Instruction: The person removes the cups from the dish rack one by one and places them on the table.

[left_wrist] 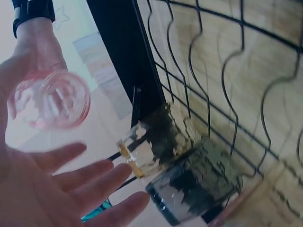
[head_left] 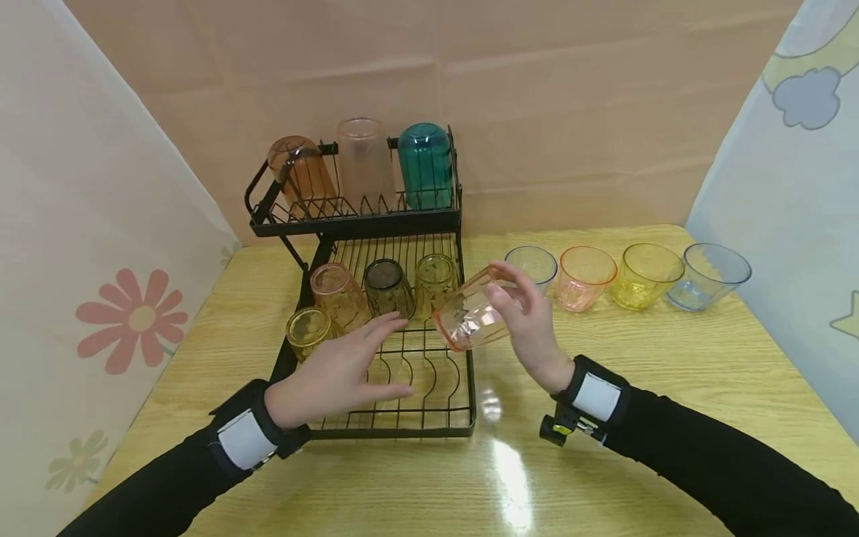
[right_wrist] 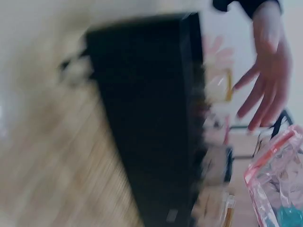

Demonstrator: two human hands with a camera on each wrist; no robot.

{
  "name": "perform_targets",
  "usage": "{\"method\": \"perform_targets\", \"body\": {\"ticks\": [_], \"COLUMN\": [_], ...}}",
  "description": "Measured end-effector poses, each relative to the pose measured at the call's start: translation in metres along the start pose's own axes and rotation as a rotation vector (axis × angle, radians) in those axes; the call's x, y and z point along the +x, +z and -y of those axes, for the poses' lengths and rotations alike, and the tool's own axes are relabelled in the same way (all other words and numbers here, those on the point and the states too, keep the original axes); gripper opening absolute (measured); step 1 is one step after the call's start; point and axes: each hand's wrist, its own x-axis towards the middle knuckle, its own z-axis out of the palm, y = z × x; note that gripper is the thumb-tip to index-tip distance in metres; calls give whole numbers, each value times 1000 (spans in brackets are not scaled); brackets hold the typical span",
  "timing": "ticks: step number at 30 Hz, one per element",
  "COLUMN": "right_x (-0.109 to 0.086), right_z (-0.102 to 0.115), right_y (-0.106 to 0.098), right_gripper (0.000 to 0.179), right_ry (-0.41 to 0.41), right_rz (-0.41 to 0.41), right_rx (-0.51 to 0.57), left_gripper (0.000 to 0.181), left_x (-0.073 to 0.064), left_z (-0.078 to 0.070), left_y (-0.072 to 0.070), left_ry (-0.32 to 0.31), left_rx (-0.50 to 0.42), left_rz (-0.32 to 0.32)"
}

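The right hand (head_left: 533, 328) grips a clear pink faceted glass tumbler (head_left: 470, 309) between thumb and fingers, holding it tilted in the air by the right side of a black two-tier wire dish rack (head_left: 429, 432). The left hand (head_left: 342, 369), fingers spread and holding nothing, hovers over the lower tier near an upturned yellow glass (head_left: 309, 328). Rightward on the wood-grain table (head_left: 416, 492), four upright tinted glasses (head_left: 644, 280) stand in a row.
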Motion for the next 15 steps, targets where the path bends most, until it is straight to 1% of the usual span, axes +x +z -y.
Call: {"method": "perform_targets", "body": {"ticks": [2, 5, 8, 12, 15], "right_x": [2, 4, 4, 2, 2], "right_z": [-5, -11, -20, -34, -45], "right_y": [-13, -30, -45, -60, -69], "right_gripper": [41, 42, 46, 51, 55], "right_ry": [-18, -41, -76, -156, -249], "right_rz": [22, 69, 121, 178, 210], "right_rx": [-72, -181, -315, -492, -622], "left_gripper": [83, 76, 73, 72, 72], "left_x": [-2, -4, -4, -5, -7], "left_z": [2, 5, 8, 10, 13], "left_y": [-2, -4, -5, -6, -7], "left_ry": [38, 98, 137, 145, 135], "left_rx": [44, 100, 142, 175, 194], "left_rz": [-9, -55, -103, -127, -127]}}
